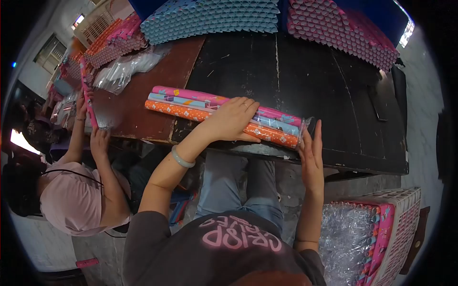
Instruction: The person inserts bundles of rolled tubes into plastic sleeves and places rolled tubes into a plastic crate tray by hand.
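Three rolls, a pink roll [188,95], a light blue roll [179,101] and an orange roll [176,110], lie side by side across the near part of the black table. Clear plastic film shows around their right end. My left hand [237,118] lies over the middle of the bundle, fingers wrapped across it and thumb along the near side. At the right end, my right hand [311,148] is upright with its fingers stretched out, touching the clear film [307,126] there.
Stacks of blue rolls [214,21] and pink rolls [341,35] line the back of the black table [310,71]. Clear plastic bags [126,69] lie at the left. A co-worker [76,195] holds a pink roll. A crate [400,224] of wrapped rolls stands at the lower right.
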